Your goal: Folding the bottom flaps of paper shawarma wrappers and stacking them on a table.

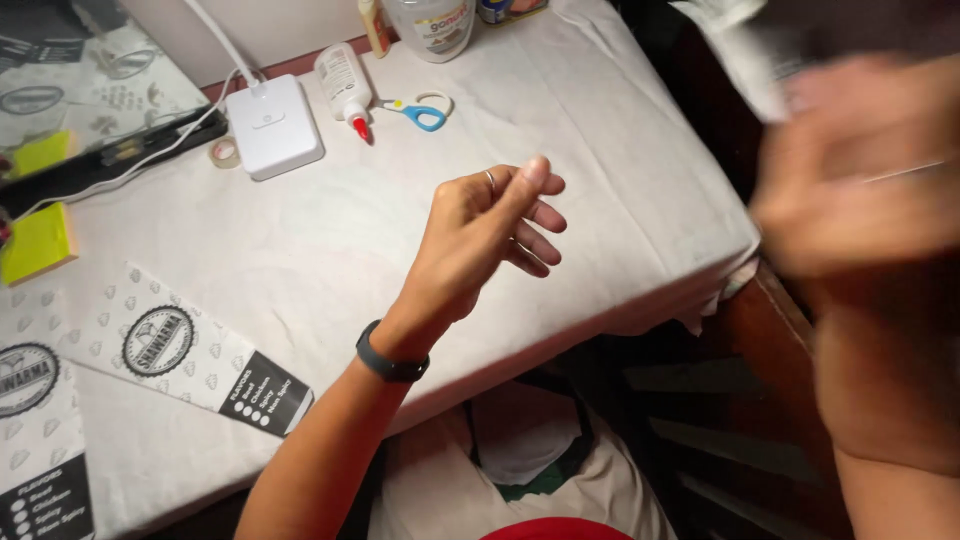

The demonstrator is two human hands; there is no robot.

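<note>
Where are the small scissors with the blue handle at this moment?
In the head view, the scissors lie on the white tablecloth near the table's far edge, just right of the glue bottle with the red tip, beyond the left hand.

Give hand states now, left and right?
Left hand: loosely curled above the table, holding nothing.
Right hand: too blurred to tell.

Probably a home craft desk: cloth-covered table (330, 250) w/ glue bottle (345, 85), small scissors (422, 110), tape roll (225, 152), lamp base (272, 125)
</note>
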